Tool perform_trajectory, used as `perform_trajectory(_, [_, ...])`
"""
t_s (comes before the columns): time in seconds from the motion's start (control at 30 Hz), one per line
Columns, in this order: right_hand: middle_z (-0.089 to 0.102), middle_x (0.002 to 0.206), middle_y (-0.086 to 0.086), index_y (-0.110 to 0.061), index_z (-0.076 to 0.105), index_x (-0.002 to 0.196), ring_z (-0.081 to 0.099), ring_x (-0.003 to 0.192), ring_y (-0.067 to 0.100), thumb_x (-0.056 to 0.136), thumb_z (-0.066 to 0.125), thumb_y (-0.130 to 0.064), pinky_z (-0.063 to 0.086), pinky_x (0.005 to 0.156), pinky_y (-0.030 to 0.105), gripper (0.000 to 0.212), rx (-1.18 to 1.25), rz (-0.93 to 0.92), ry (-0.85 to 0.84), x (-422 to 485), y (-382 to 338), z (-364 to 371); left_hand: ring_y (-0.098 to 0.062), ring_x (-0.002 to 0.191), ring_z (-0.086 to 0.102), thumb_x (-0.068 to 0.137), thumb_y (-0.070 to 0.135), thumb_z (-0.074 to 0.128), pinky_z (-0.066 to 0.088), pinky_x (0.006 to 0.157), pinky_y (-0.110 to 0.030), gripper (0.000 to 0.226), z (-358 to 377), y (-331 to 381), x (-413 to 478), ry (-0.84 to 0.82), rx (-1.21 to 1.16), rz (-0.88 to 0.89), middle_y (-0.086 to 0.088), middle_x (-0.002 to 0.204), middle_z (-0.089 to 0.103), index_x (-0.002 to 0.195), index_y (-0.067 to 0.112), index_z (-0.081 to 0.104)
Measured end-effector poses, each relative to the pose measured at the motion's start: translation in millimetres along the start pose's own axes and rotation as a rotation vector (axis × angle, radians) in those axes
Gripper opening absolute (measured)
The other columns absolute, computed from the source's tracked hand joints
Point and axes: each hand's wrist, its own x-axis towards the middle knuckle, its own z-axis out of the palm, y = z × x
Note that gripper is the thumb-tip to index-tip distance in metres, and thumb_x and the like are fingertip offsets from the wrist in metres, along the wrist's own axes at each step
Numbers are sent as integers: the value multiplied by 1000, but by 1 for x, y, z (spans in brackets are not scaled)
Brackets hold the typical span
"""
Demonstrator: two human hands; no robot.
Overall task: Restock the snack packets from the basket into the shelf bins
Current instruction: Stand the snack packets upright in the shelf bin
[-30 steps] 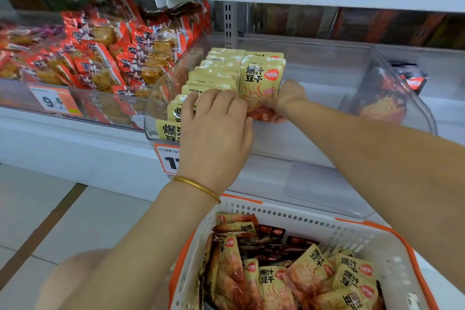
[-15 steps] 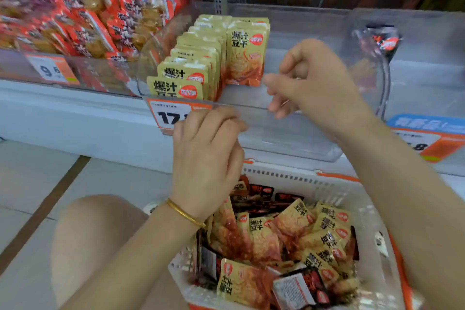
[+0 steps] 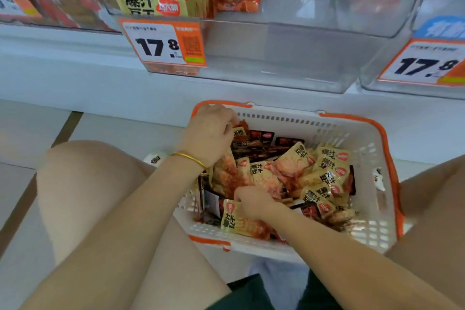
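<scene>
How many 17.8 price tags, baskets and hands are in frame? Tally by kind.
Orange-and-white 17.8 price tags: 2
White plastic basket with orange rim: 1
Bare hands, both in the basket: 2 (left hand; right hand, pinching a yellow snack packet)
Total: 5

The floor was laid in large pale tiles, matte and off-white, with thin grey joints between them. A dark brown strip cut across it on a slant, running from the foot of the shelf unit toward the lower left. The shelf unit's base panel was plain white, and above it ran a white shelf edge. An orange-and-white price tag read 17.8; a second price tag at the right read the same, under a blue label. The light was soft and even, with faint shadows.
</scene>
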Motion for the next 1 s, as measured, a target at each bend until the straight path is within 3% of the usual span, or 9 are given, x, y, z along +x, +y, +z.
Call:
perform_trajectory(0.13, [58,105,9,-11,52,94,56,97,28,89,53,-13,46,73,35,5,-67,-49,38,-8,6,7,-29,100,54,87,5,49,38,92,-36,24,6,-3,5,-62,-6,-3,-10,102,65,99,10,68])
perform_trajectory(0.3, [48,81,-3,-11,51,81,45,71,12,85,66,-18,35,56,20,17,362,-113,176,-26,21,-47,-18,101,55,94,11,46,42,88,-26,24,7,3,4,-180,-127,-108,-2,109,62,110,13,64])
perform_trajectory(0.37, [54,81,-2,-8,56,85,51,72,12,84,69,-19,39,59,17,17,589,-85,232,-40,26,-76,-18,102,56,95,15,47,43,89,-27,24,7,7,3,-201,-168,-153,-3,111,62,115,12,61])
perform_trajectory(0.43, [64,87,9,-4,59,91,59,77,18,83,70,-16,47,68,29,19,797,-81,263,-53,32,-98,-17,103,56,96,22,49,43,89,-28,27,6,11,1,-195,-265,-251,-3,112,61,119,11,57])
perform_trajectory(0.5, [69,86,9,-7,60,87,64,78,19,83,68,-9,52,71,33,9,992,-111,275,-67,35,-116,-13,99,54,94,33,52,42,84,-25,33,3,16,0,-187,-387,-359,1,108,58,120,12,54])
perform_trajectory(0.6, [70,90,7,-11,62,91,67,83,21,84,66,-5,55,73,35,10,1182,-154,295,-88,32,-136,-12,88,59,88,38,62,48,74,-24,34,-5,27,1,-200,-515,-369,6,95,59,112,15,57])
perform_trajectory(0.7, [68,98,15,-5,64,99,65,89,27,81,66,-4,53,85,44,17,1216,-194,322,-108,24,-155,-18,85,65,76,31,78,52,76,-33,27,-23,39,3,-116,-678,-345,0,92,66,96,21,63])
perform_trajectory(0.77, [69,103,16,-3,64,104,65,92,28,74,69,-14,53,88,45,32,1197,-219,286,-123,15,-169,-16,75,61,76,21,78,51,72,-35,18,-41,49,4,-54,-730,-317,-4,83,65,85,22,61])
perform_trajectory(1.0, [73,80,4,-8,68,88,69,69,14,61,67,-14,58,63,26,27,1131,-409,231,-174,-20,-235,-2,56,58,80,12,70,46,47,-16,11,-109,78,23,86,-850,-120,1,70,64,89,12,64])
